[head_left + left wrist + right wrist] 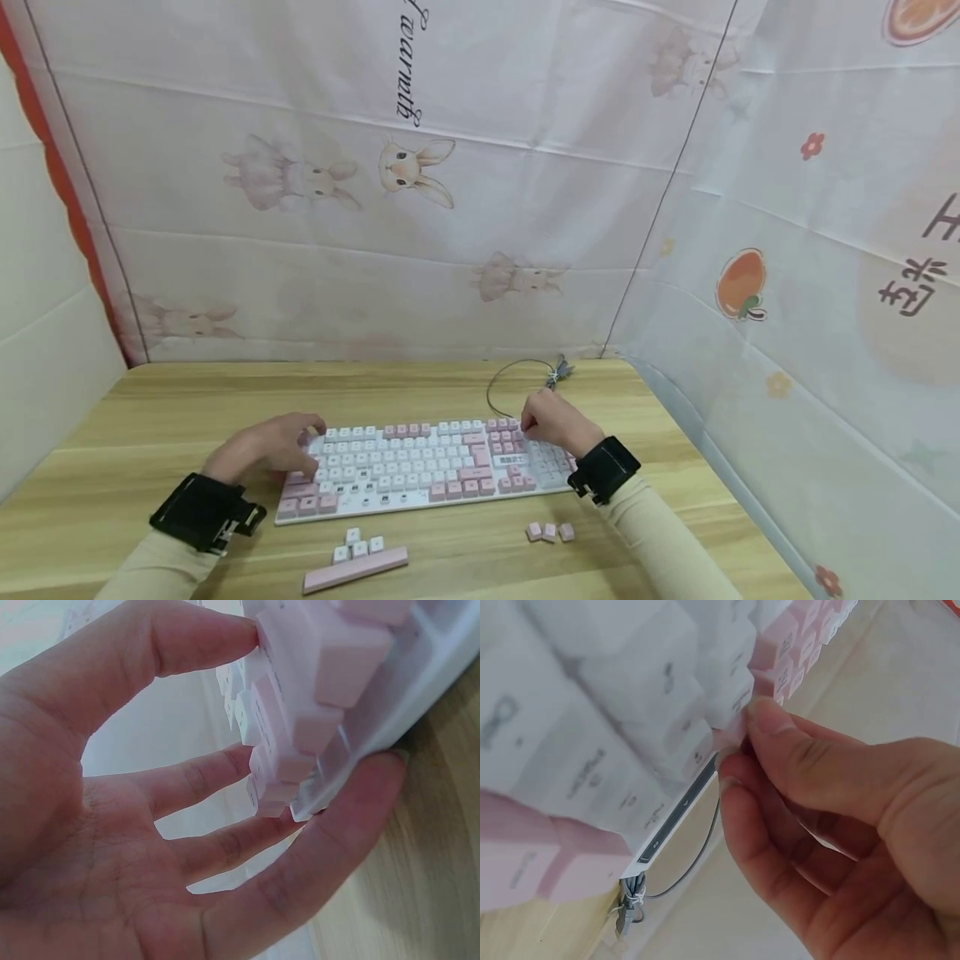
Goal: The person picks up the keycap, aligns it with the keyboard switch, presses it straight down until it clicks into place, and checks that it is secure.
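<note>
Left hand (261,446) grips the keyboard's (408,460) left end, right hand (557,419) pinches a pink back key (735,731) — likely pulling keys off, so tug straight.

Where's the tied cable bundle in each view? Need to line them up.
Head: cable bundle right of centre, on the table beyond the right hand.
Left wrist: not in it.
Right wrist: lower left, below the keyboard's edge.
Shared landmark: the keyboard, in all three.
</note>
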A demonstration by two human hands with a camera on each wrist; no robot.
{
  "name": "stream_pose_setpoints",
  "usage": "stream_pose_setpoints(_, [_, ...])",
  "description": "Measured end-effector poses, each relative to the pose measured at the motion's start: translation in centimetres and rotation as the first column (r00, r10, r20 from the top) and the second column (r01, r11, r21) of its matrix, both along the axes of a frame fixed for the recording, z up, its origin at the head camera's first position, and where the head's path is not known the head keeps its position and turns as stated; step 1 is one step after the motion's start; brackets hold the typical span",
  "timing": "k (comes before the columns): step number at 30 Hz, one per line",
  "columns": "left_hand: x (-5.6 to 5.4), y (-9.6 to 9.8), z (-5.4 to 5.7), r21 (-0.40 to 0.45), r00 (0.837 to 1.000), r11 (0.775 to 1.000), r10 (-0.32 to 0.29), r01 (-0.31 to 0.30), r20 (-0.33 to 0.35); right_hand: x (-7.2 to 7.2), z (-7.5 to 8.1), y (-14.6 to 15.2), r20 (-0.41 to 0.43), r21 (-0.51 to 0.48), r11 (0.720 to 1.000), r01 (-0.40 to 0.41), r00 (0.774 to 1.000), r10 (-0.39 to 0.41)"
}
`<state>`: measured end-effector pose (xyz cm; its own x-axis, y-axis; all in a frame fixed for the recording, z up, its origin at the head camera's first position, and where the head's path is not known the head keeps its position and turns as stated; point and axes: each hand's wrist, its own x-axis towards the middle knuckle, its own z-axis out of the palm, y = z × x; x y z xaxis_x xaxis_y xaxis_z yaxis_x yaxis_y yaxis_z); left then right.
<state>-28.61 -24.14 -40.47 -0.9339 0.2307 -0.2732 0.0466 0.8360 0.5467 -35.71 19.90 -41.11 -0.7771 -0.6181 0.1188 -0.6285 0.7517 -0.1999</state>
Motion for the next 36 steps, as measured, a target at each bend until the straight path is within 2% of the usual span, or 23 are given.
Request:
stream_pose_setpoints(5, [-0.08, -0.16, 0.05, -0.007, 1.0, 1.0, -0.023, 0.023, -0.012, 0.04, -0.1, -0.05, -0.009, -0.019, 1.0, 0.024, 1.0, -0.025])
stream_pose_setpoints(13, [0.01, -0.12, -0.16, 0.001, 1.0, 1.0, -0.003, 0.003, -0.009, 0.14, 0.13, -0.14, -0.003, -0.038, 0.994, 0.099, 0.995, -0.099])
stream_pose_setpoints(21, [0.08, -0.02, -0.41, -0.002, 1.0, 1.0, 0.013, -0.013, -0.015, -0.17, 0.1, -0.18, 0.03, -0.026, 0.994, 0.105, 0.994, -0.104])
stream_pose_setpoints(30, [0.13, 0.01, -0.35, 0.009, 1.0, 1.0, 0.017, -0.017, -0.007, -0.23, 0.03, -0.83, -0.058, 0.04, 0.994, 0.106, 0.993, -0.104])
stream_pose_setpoints(36, [0.18, 0.01, -0.24, 0.004, 1.0, 1.0, 0.018, -0.018, -0.009, -0.24, 0.06, -0.97, -0.064, 0.041, 0.991, 0.13, 0.99, -0.127])
